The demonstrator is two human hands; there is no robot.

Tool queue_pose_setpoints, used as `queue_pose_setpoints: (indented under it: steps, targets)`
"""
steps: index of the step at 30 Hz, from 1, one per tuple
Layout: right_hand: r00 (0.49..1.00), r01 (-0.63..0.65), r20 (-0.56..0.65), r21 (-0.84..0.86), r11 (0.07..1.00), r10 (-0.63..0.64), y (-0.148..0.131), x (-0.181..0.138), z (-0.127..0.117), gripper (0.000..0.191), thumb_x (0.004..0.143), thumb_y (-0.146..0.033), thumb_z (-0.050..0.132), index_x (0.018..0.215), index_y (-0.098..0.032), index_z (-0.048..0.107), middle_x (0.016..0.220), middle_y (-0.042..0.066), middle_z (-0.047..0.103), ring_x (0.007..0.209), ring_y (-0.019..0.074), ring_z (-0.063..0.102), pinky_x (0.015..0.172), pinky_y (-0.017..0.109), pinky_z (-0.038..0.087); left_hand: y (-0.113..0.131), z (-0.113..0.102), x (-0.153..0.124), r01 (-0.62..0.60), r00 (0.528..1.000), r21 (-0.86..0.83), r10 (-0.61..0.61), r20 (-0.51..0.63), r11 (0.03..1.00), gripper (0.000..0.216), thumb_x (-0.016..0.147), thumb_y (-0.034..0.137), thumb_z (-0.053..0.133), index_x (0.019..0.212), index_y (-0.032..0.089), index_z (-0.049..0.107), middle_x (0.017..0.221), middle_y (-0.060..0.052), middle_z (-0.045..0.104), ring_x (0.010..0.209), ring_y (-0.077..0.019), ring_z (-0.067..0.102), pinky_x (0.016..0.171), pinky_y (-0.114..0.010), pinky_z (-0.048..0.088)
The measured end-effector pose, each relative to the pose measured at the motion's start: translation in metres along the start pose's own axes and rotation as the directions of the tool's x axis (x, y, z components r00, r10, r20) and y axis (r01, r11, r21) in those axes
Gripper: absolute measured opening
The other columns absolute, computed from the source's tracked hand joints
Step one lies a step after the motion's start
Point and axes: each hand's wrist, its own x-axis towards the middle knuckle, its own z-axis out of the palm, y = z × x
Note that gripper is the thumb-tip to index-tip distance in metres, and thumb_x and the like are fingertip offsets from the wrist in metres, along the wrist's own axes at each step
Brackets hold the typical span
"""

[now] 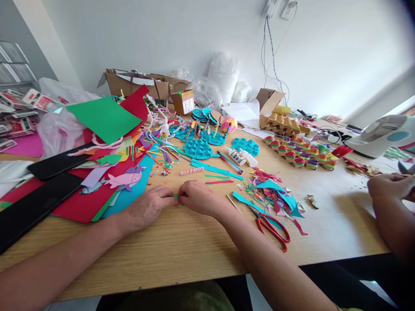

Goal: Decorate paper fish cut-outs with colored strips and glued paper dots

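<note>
My left hand (155, 202) and my right hand (196, 197) meet low over the table, fingers pinched together. Between the fingertips shows a small bit of green and red paper (177, 198); most of it is hidden. Just beyond lies a pink twisted paper strip (191, 171). Thin green strips (218, 176) and a red strip (219, 182) rest to the right of it. Scissors with red handles (274, 231) lie near my right forearm, partly over a blue paper strip (256, 209). A thin wooden stick (234, 204) is beside them.
Coloured paper sheets (105, 119), paper fish (125, 178) and two black phones (61, 166) crowd the left. Glue bottles (236, 156), blue egg-carton pieces (198, 149) and paper scraps (275, 194) lie ahead. A co-worker's hands (391, 186) are at the right.
</note>
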Motion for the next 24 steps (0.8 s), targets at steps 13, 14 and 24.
queue_pose_setpoints:
  steps: [13, 14, 24]
  targets:
    - [1.0, 0.009, 0.01, -0.003, 1.0, -0.008, -0.001, -0.001, -0.002, 0.027, 0.072, -0.018, 0.045, 0.086, -0.02, 0.068, 0.087, 0.005, 0.068, 0.081, 0.0181, 0.059, 0.062, 0.024, 0.038, 0.002, -0.002, 0.001, 0.001, 1.0, 0.012, -0.001, -0.002, 1.0, 0.03, 0.087, 0.007, 0.032, 0.093, 0.019, 0.059, 0.092, -0.003, 0.058, 0.089, -0.0165, 0.052, 0.078, -0.029, 0.043]
    - [1.0, 0.01, 0.007, -0.003, 1.0, -0.01, -0.001, -0.001, -0.002, 0.027, 0.072, -0.018, 0.044, 0.086, -0.02, 0.068, 0.087, 0.005, 0.068, 0.081, 0.0182, 0.059, 0.062, 0.024, 0.038, 0.002, -0.003, 0.001, -0.001, 1.0, 0.009, 0.001, -0.002, 1.0, 0.03, 0.086, 0.007, 0.031, 0.093, 0.018, 0.059, 0.093, -0.004, 0.058, 0.089, -0.0167, 0.052, 0.079, -0.029, 0.043]
    - [0.99, 0.047, -0.132, 0.043, 0.998, -0.041, -0.001, -0.013, -0.014, 0.023, 0.075, -0.014, 0.045, 0.082, -0.017, 0.066, 0.083, 0.005, 0.065, 0.076, 0.0147, 0.056, 0.062, 0.022, 0.036, 0.003, -0.005, 0.0, 0.009, 1.0, -0.012, -0.009, -0.013, 1.0, 0.034, 0.079, 0.002, 0.032, 0.095, 0.018, 0.058, 0.096, -0.005, 0.059, 0.092, -0.0172, 0.053, 0.08, -0.03, 0.045]
